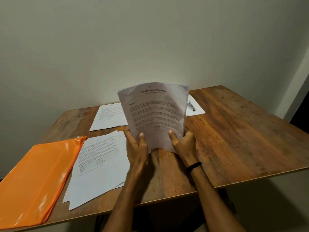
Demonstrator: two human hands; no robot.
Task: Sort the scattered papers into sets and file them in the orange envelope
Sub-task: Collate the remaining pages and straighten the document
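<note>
Lying nearest, along the left edge of the wooden table (234, 139), the orange envelope (38, 178) is flat and glossy, with its zip end (80, 136) pointing away from the person. Just beside it on the right, a few loose papers (98, 164) lie fanned and overlapping, one corner touching the envelope.

Past these, at the middle of the table, both hands clasp one stack of papers (155, 114) that stands upright. The left hand (136, 148) grasps its lower left corner and the right hand (184, 144), with a dark band (194, 166) at the wrist, grasps the lower right. Each thumb lies on the printed face and the fingers go round behind. The stack's bottom edge seems to meet the table, and its top bows slightly.

Behind it a second pile (108, 118) lies flat, and at the far right a stapler (191, 106) rests on a single sheet (197, 111).

The sheets look light, limp and smooth, so they are likely to slide against each other and sag if held by one corner. Holding both side edges low and tapping the stack on the table should square it. The envelope looks slick and floppy, so its mouth probably needs one hand to hold it open.
</note>
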